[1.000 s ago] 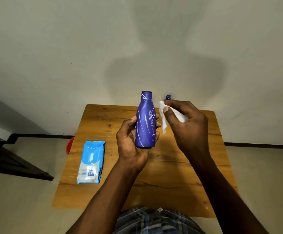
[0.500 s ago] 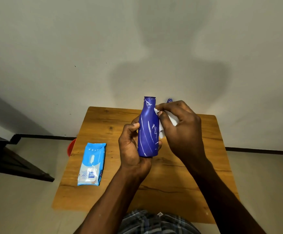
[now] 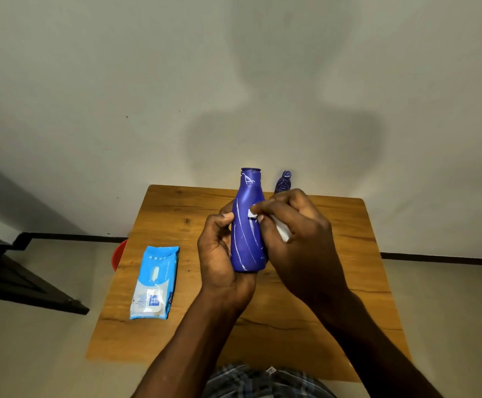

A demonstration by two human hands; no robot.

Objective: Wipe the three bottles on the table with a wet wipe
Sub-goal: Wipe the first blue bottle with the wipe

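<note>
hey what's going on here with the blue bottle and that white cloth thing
A person is cleaning a blue bottle marked with white scribbles. The left hand grips it upright above the wooden table, while the right hand presses a white wet wipe against its side. A second blue bottle stands at the table's far edge, mostly hidden behind the right hand. The wipes pack lies on the table to the left. No third bottle is visible.

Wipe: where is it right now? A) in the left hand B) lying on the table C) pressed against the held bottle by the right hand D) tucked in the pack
C: the right hand pinches the wipe against the side of the bottle, which the left hand grips above the table.
</note>
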